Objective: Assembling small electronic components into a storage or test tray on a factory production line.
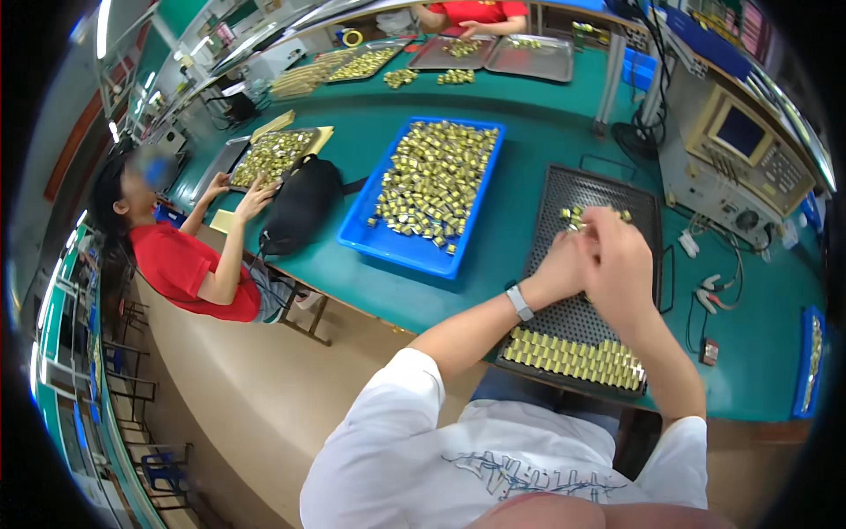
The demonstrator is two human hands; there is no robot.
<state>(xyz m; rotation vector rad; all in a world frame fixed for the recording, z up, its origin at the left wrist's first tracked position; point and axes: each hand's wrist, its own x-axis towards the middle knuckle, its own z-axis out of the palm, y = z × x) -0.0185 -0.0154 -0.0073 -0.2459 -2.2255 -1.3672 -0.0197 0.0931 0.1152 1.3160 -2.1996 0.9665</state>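
My left hand (562, 267) and my right hand (622, 269) meet above a black perforated tray (551, 198). The right hand's fingers curl inward in a pinch, and whatever they hold is hidden. It covers most of the left hand's fingers, so their grip does not show. Just beyond the fingertips lie a few loose yellow-and-silver block-shaped components (571, 214). At the tray's near end, similar components (573, 357) stand packed in neat rows. Left of the tray is a blue plastic bin (388, 249) with a large heap of the same small parts.
A black bag (302, 204) lies between the bin and a co-worker in red (198, 269), whose hands are at another tray of parts (273, 157). Beige test equipment (736, 150) and clip leads (708, 294) are at right. Metal trays (530, 60) stand across the green bench.
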